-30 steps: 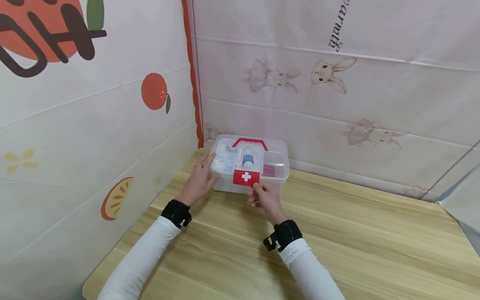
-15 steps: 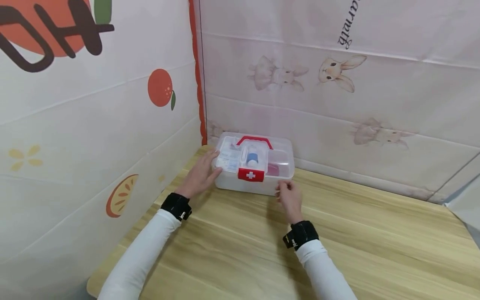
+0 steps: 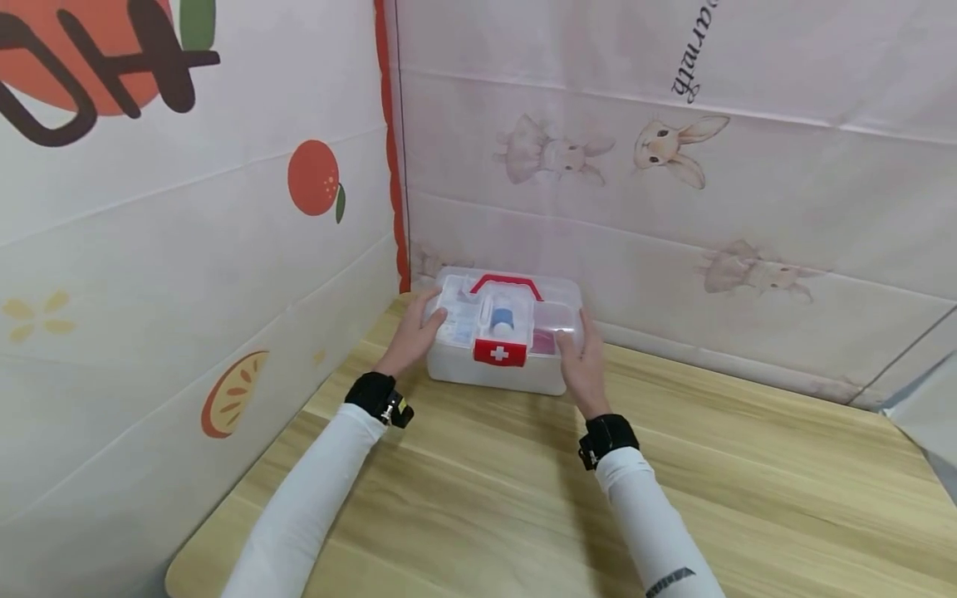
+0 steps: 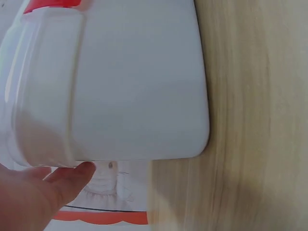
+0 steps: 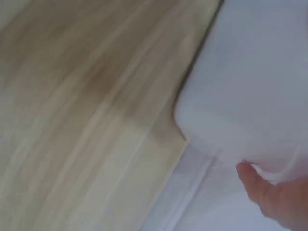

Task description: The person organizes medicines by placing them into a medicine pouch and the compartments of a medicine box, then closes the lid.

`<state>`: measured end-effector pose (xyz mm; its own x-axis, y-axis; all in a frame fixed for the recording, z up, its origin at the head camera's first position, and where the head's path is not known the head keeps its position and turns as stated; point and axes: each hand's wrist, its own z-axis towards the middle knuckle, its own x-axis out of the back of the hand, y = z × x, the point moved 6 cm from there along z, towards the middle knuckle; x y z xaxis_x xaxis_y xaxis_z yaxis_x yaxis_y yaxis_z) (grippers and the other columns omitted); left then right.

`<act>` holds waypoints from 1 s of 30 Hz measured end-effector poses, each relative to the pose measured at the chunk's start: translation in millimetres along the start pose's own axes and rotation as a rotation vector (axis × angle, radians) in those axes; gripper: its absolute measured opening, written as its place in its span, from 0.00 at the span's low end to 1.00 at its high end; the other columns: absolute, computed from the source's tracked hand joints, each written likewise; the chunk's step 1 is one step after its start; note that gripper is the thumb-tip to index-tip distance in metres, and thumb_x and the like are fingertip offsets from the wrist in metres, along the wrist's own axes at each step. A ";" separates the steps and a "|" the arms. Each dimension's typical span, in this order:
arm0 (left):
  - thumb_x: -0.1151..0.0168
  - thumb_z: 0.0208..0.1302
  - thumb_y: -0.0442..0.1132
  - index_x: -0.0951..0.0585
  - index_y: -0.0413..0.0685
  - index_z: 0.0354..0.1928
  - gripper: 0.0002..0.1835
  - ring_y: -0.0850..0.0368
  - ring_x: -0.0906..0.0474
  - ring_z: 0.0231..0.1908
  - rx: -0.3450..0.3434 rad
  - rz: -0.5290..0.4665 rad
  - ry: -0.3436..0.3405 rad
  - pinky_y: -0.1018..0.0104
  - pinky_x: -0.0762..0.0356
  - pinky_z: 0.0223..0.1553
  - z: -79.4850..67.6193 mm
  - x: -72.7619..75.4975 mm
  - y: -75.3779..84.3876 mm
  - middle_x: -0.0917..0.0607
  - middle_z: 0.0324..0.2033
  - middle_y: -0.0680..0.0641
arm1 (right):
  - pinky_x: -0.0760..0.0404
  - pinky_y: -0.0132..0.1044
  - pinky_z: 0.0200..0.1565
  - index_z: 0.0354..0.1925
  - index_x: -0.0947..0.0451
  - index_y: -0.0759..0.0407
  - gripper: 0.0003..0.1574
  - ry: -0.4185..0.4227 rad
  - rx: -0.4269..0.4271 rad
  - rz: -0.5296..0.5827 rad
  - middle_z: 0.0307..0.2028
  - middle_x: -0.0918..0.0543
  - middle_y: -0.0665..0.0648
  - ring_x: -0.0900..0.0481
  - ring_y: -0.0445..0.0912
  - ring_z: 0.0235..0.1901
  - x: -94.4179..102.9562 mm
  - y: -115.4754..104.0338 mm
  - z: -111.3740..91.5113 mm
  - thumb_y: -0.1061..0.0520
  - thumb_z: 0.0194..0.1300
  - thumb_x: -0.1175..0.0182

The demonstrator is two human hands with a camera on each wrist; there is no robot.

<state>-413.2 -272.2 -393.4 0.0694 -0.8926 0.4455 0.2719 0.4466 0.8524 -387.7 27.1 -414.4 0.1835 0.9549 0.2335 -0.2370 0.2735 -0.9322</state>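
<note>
A white first-aid box [image 3: 493, 375] with a clear lid stands on the wooden table, near the corner of the two walls. Its front latch [image 3: 499, 353] is red with a white cross, and a red handle [image 3: 508, 281] lies across the lid. Through the lid I see a small bottle with a blue band [image 3: 503, 321], pale packets and something pink. My left hand [image 3: 414, 330] grips the box's left end, thumb over the lid edge; its fingertips touch the rim in the left wrist view. At the right end, my right hand [image 3: 583, 365] grips the lid edge likewise.
The wooden table [image 3: 733, 465] extends toward me and to the right. A fruit-printed wall cloth [image 3: 247, 232] rises close on the left, and a rabbit-printed cloth [image 3: 673, 224] hangs right behind the box. Black straps [image 3: 611, 436] with cameras sit on both wrists.
My right hand has left the red latch, moved right and taken hold of the box's right end. The left hand has shifted slightly, its thumb now over the lid edge.
</note>
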 end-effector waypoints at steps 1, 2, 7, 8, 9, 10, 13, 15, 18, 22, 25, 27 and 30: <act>0.56 0.79 0.46 0.43 0.46 0.76 0.29 0.44 0.49 0.75 -0.002 0.005 -0.007 0.42 0.50 0.72 -0.7 -1.4 -1.4 0.44 0.75 0.40 | 0.44 0.59 0.70 0.79 0.54 0.46 0.42 -0.024 -0.001 -0.013 0.76 0.47 0.59 0.46 0.56 0.73 -1.8 1.8 -0.1 0.43 0.76 0.50; 0.57 0.79 0.46 0.43 0.47 0.76 0.28 0.44 0.50 0.75 -0.002 0.009 -0.014 0.42 0.50 0.72 -1.5 -2.8 -2.4 0.44 0.75 0.40 | 0.46 0.60 0.71 0.79 0.55 0.44 0.42 -0.045 -0.005 -0.023 0.77 0.48 0.58 0.47 0.55 0.74 -3.3 3.4 -0.3 0.43 0.76 0.51; 0.61 0.80 0.46 0.45 0.53 0.77 0.27 0.45 0.51 0.75 0.039 -0.034 -0.038 0.41 0.50 0.71 -2.9 -7.3 -5.1 0.47 0.76 0.42 | 0.46 0.62 0.70 0.79 0.57 0.40 0.42 -0.088 -0.033 -0.035 0.77 0.50 0.55 0.48 0.56 0.74 -2.7 6.6 0.1 0.37 0.75 0.53; 0.61 0.80 0.47 0.46 0.55 0.77 0.27 0.45 0.51 0.75 0.046 -0.045 -0.039 0.41 0.50 0.71 -2.4 -7.9 -4.8 0.47 0.77 0.43 | 0.47 0.63 0.70 0.79 0.57 0.39 0.42 -0.092 -0.036 -0.037 0.77 0.50 0.55 0.48 0.56 0.74 -1.8 6.2 0.7 0.36 0.75 0.53; 0.61 0.80 0.48 0.46 0.57 0.77 0.27 0.45 0.51 0.75 0.053 -0.053 -0.039 0.41 0.50 0.71 -1.5 -8.5 -4.6 0.47 0.77 0.44 | 0.46 0.63 0.70 0.79 0.57 0.37 0.42 -0.095 -0.043 -0.034 0.77 0.50 0.55 0.47 0.56 0.74 -0.8 5.7 1.0 0.35 0.75 0.53; 0.61 0.80 0.49 0.46 0.58 0.77 0.27 0.46 0.51 0.75 0.056 -0.059 -0.039 0.41 0.50 0.72 -0.8 -8.8 -4.2 0.48 0.77 0.44 | 0.47 0.63 0.70 0.78 0.57 0.36 0.42 -0.098 -0.045 -0.033 0.77 0.50 0.55 0.47 0.56 0.74 0.0 5.6 1.5 0.35 0.75 0.53; 0.61 0.79 0.52 0.45 0.60 0.76 0.27 0.47 0.51 0.75 0.062 -0.057 -0.037 0.42 0.50 0.72 0.2 -10.1 -3.9 0.47 0.77 0.46 | 0.47 0.63 0.70 0.78 0.58 0.34 0.42 -0.107 -0.066 -0.011 0.77 0.51 0.55 0.47 0.55 0.74 1.4 6.2 1.3 0.35 0.75 0.53; 0.61 0.79 0.52 0.44 0.60 0.76 0.27 0.48 0.51 0.75 0.069 -0.055 -0.035 0.42 0.50 0.72 -0.6 -10.8 -4.9 0.47 0.77 0.46 | 0.46 0.62 0.70 0.78 0.58 0.33 0.42 -0.111 -0.084 -0.001 0.77 0.50 0.55 0.45 0.55 0.73 1.4 8.1 -0.2 0.36 0.75 0.53; 0.57 0.79 0.50 0.44 0.58 0.76 0.27 0.49 0.51 0.75 0.062 -0.056 -0.043 0.43 0.50 0.72 -2.9 -17.7 -3.0 0.47 0.77 0.46 | 0.44 0.60 0.70 0.78 0.58 0.35 0.42 -0.097 -0.085 0.009 0.76 0.47 0.55 0.42 0.55 0.71 8.3 9.5 -6.0 0.37 0.75 0.53; 0.38 0.69 0.47 0.47 0.57 0.77 0.40 0.45 0.36 0.67 -0.006 -0.003 -0.088 0.46 0.38 0.68 -6.5 -28.6 -0.7 0.40 0.73 0.42 | 0.43 0.60 0.69 0.79 0.58 0.38 0.42 -0.085 -0.075 0.010 0.74 0.45 0.57 0.41 0.56 0.69 21.7 4.8 -16.7 0.40 0.76 0.52; 0.24 0.55 0.45 0.50 0.55 0.77 0.54 0.47 0.30 0.59 -0.090 0.054 -0.144 0.49 0.31 0.63 -11.3 -36.9 2.2 0.37 0.69 0.41 | 0.39 0.61 0.68 0.79 0.60 0.38 0.46 -0.106 -0.056 -0.018 0.74 0.44 0.59 0.40 0.58 0.68 33.3 7.3 -23.8 0.40 0.74 0.48; 0.20 0.49 0.43 0.50 0.54 0.77 0.59 0.48 0.30 0.57 -0.135 0.068 -0.175 0.49 0.30 0.63 -14.3 -43.1 4.8 0.36 0.67 0.42 | 0.34 0.60 0.65 0.79 0.62 0.39 0.52 -0.126 -0.031 -0.060 0.73 0.43 0.60 0.37 0.60 0.66 41.5 9.4 -28.9 0.43 0.71 0.42; 0.20 0.48 0.44 0.50 0.53 0.77 0.60 0.48 0.33 0.59 -0.172 0.119 -0.204 0.47 0.32 0.65 -19.2 -53.6 12.3 0.36 0.68 0.44 | 0.26 0.58 0.59 0.78 0.64 0.39 0.63 -0.130 0.064 -0.128 0.70 0.40 0.60 0.34 0.59 0.62 53.6 14.6 -36.2 0.50 0.62 0.30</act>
<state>-395.1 -220.1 -412.0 -0.0791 -0.7959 0.6002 0.4331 0.5149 0.7398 -346.8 78.1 -425.5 0.0922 0.9175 0.3868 -0.2805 0.3967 -0.8740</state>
